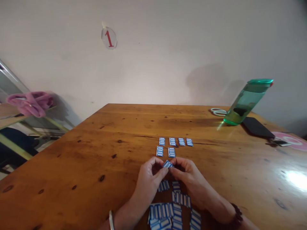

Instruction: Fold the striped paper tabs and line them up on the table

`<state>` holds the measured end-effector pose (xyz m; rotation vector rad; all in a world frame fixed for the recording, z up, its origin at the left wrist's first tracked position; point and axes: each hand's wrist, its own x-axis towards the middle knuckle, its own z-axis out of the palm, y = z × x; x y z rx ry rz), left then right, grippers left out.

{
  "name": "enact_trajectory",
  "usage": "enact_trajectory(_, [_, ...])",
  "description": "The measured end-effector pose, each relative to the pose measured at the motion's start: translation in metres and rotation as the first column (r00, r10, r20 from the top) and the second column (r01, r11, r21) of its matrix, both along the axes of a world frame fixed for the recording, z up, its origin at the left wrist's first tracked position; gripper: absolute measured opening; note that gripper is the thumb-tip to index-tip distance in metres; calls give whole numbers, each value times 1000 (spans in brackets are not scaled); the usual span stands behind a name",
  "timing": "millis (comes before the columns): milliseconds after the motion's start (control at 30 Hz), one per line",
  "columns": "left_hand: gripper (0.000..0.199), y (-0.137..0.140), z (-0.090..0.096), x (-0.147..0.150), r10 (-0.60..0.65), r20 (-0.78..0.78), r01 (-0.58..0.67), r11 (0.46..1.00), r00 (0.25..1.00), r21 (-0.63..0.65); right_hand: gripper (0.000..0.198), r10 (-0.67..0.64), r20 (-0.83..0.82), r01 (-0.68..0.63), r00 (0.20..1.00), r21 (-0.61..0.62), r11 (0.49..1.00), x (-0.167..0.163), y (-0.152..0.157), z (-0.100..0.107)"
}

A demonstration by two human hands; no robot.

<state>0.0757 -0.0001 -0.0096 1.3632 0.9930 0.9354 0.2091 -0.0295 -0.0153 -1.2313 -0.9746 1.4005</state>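
Between the fingertips of both hands is a small blue-and-white label sheet (167,164), held tilted just above the table. My left hand (151,172) pinches its left side, and my right hand (185,171) pinches its right. Beyond the hands, several folded-looking or stacked label pieces (171,152) lie in two short rows. Nearer to me, under and between my forearms, more blue-and-white label sheets (161,211) lie loosely, some overlapping. My hands partly cover a few of these.
The wooden table (115,134) runs to the wall. At the right stand a green water bottle (247,102), a black phone-like slab (257,127), a white coiled cable (218,111), keys (272,142) and a pink round mat (294,140). A pink cloth (31,103) lies on another table at left.
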Motion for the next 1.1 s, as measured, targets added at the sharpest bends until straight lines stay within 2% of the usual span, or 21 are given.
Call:
enact_trajectory(233, [17, 2, 0, -2, 31, -18, -32, 998, 999, -63, 22, 32, 101, -40, 994, 80, 996, 1, -1, 4])
enact_trajectory(367, [13, 3, 0, -2, 41, -54, -44, 998, 998, -49, 20, -71, 199, 40, 978, 153, 987, 5, 0, 7])
enact_trajectory(533, [12, 3, -1, -2, 46, -128, -43, 999, 991, 27, 16, -68, 411, -13, 909, 192, 981, 8, 0, 12])
enact_trajectory(700, [9, 3, 0, -3, 54, -191, -33, 993, 980, 110, 14, -67, 519, -64, 852, 230, 971, 8, 1, 12])
enact_trajectory(933, [8, 3, 0, -1, 81, -214, -51, 988, 973, 145, 14, -131, 694, -192, 708, 367, 910, 10, 0, 16])
enact_trajectory(1033, [8, 2, 0, -1, 71, -213, -38, 987, 974, 156, 13, -114, 687, -192, 717, 353, 916, 8, -1, 14])
enact_trajectory(1100, [9, 1, 0, 0, 56, -207, -23, 987, 977, 156, 12, -82, 646, -164, 759, 311, 936, 7, 0, 13])
